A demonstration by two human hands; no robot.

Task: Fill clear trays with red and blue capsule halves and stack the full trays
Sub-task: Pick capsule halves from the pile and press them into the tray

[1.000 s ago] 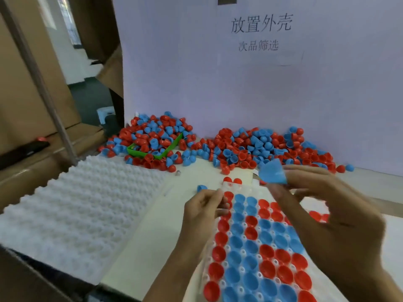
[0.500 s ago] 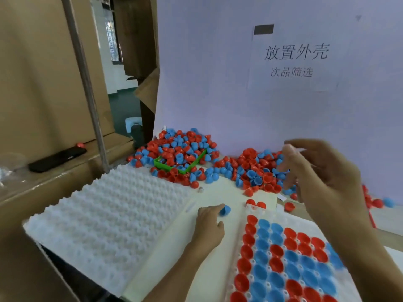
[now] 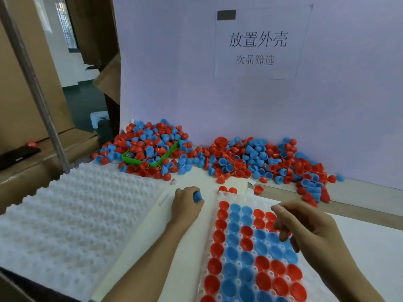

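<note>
Filling in progress on the clear tray (image 3: 244, 198) at 6 o'clock on the table (image 3: 359, 227): pockets packed with red and blue capsule halves (image 3: 237, 253), open side up, in rough colour blocks. Far row at the tray's 12 o'clock edge apparently unfilled apart from two red halves (image 3: 227, 190).

Left hand (image 3: 185, 205) resting on the table just at 9 o'clock of the tray, fingers curled round one blue half (image 3: 197, 196). Right hand (image 3: 314, 232) hovering over the tray's 3 o'clock side, fingers loosely bent; cannot tell whether anything is pinched beneath them.

Loose supply heaped at 12 o'clock against the white backboard (image 3: 174, 62): one pile (image 3: 148, 144) burying a green bin (image 3: 130, 159), a second pile (image 3: 261, 160) to its 3 o'clock. Stack of white dimpled trays (image 3: 76, 214) lying at 9 o'clock.

Handling, by the look: thin hollow plastic shells, very light, smooth, likely to roll or skid and to nest inside one another. Best pinched by the rim or cupped round the dome, then dropped dome-down into a pocket. Tray probably thin and flexible; better lifted by both long edges when full, kept level to avoid spilling.

Readable on the paper sign (image 3: 261, 43) taped to the backboard: "放置外壳", and below it, smaller, "次品筛选". No brand seen.
</note>
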